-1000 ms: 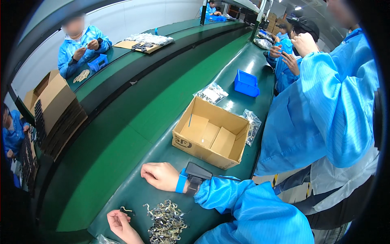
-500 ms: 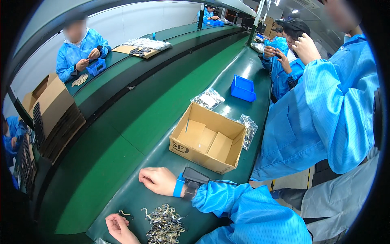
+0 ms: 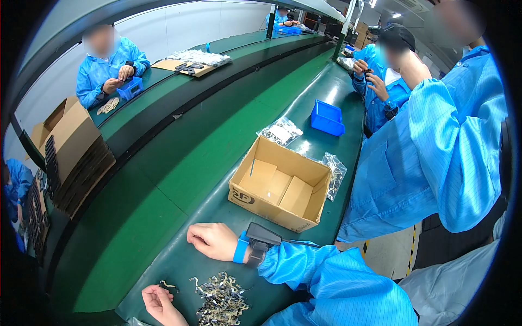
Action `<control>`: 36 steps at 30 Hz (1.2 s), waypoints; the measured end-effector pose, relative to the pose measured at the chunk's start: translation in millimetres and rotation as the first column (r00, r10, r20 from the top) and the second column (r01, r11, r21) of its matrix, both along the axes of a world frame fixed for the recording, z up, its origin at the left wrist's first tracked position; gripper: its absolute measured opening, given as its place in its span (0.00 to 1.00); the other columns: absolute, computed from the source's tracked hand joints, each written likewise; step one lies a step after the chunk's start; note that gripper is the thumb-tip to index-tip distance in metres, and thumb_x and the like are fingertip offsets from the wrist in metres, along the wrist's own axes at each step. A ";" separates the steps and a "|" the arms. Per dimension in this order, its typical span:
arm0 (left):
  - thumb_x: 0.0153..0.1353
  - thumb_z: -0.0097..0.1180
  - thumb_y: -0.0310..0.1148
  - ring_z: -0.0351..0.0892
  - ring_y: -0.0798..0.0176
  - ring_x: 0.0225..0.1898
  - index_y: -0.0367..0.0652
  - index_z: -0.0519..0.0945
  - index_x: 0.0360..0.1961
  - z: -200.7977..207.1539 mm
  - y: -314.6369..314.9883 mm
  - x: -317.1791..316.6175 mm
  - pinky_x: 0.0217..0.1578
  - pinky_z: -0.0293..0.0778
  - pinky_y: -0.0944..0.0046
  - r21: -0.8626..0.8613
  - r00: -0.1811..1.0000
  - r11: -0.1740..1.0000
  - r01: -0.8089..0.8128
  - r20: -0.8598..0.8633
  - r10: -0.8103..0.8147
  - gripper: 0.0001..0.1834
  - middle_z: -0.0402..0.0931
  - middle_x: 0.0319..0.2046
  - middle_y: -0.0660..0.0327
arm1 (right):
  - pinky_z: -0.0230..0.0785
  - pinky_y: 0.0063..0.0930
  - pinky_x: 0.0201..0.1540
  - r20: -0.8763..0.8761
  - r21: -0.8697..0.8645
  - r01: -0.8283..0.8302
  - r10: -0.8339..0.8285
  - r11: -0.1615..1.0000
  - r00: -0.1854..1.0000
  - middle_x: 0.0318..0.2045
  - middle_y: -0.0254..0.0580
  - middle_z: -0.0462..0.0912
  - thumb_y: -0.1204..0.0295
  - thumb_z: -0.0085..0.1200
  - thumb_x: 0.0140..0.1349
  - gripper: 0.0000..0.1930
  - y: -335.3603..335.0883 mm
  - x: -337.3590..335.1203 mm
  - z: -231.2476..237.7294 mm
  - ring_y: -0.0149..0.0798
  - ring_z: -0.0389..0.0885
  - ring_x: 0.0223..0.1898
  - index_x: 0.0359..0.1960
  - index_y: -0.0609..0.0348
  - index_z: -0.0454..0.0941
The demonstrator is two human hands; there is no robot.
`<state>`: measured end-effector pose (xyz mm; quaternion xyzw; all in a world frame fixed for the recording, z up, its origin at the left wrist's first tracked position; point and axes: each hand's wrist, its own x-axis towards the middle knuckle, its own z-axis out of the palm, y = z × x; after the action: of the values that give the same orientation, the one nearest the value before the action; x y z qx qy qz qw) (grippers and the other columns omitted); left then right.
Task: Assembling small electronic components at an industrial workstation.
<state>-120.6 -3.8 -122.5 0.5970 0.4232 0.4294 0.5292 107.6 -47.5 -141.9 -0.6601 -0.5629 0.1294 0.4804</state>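
Observation:
My left hand [image 3: 161,307] rests at the lower left of the green table, fingers curled. A small flex cable piece [image 3: 169,286], dark at one end and pale along its strip, sticks out at its fingertips. Just right of that hand lies a pile of similar small flex cable parts [image 3: 222,301], black, gold and white. My right hand [image 3: 213,242] lies farther off, above the pile, its fingers loosely curled down against the table. Nothing shows in it, though the palm side is hidden. A blue band and a black device circle its wrist.
Beyond my right hand stands an open cardboard box [image 3: 277,187]. Around it are clear bags of parts [image 3: 280,132] and a blue bin [image 3: 327,118]. People in blue coats stand along the right; another sits across the green belt [image 3: 179,157], near stacked cardboard [image 3: 81,163].
My hands and the pile stay as they were. At the right, the nearest standing person's raised hand has shifted, and the one beyond has moved their head and hands slightly.

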 end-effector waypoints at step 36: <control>0.64 0.50 0.25 0.66 0.74 0.27 0.40 0.73 0.33 -2.4 0.7 -0.2 0.32 0.63 0.75 0.011 1.000 1.000 0.013 0.019 -0.013 0.02 0.70 0.26 0.67 | 0.71 0.37 0.31 0.012 -0.002 -0.004 0.004 1.000 1.000 0.27 0.43 0.78 0.75 0.49 0.58 0.02 0.6 0.3 -2.2 0.47 0.79 0.29 0.30 0.59 0.72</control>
<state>-120.9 -3.1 -125.0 0.5985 0.4118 0.4341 0.5327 108.0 -46.9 -144.0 -0.6602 -0.5669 0.1272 0.4760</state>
